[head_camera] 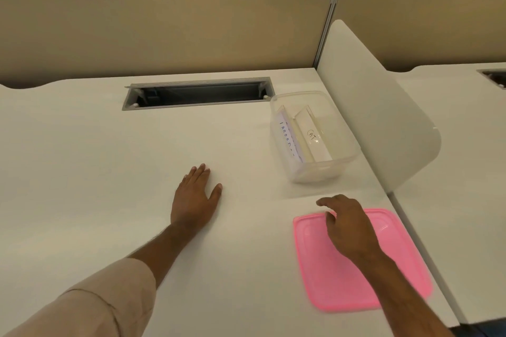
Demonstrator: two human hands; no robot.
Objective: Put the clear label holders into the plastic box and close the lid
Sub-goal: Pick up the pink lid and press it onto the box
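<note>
We see the two clear label holders (304, 134) already inside the plastic box (312, 169), leaning on edge side by side so both fit within its walls. The box stands open at the far right of the worktop (109, 172), close against the white divider (369, 117). Its pink lid (342, 282) lies flat on the worktop nearer us, apart from the box. Our right hand (347, 224) hangs over the lid's far edge with loosely curled fingers, its grip holding nothing yet, probably placed to lift the lid. Our left hand (195, 197) rests flat and released on the worktop, likely just steadying us.
</note>
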